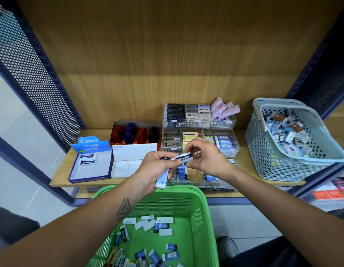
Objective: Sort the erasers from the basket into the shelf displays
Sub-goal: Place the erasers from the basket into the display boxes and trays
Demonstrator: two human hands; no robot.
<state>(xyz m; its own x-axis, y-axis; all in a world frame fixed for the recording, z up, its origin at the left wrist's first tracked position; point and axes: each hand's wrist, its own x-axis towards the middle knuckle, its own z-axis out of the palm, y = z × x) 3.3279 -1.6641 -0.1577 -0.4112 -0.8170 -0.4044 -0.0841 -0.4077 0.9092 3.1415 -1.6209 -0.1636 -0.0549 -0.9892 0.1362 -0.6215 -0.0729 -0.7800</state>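
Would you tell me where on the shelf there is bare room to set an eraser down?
Free: most of the blue Pilot box floor, and the shelf strip between the clear display trays and the grey basket. Crowded: the trays themselves.

I have a single view, from the head-worn camera, looking forward and steeply down with wide-angle bowing at the edges. It sits close above the green basket [198, 218] at the bottom edge and faces the wooden shelf [244, 157] and its back panel, the perforated uprights framing both sides.
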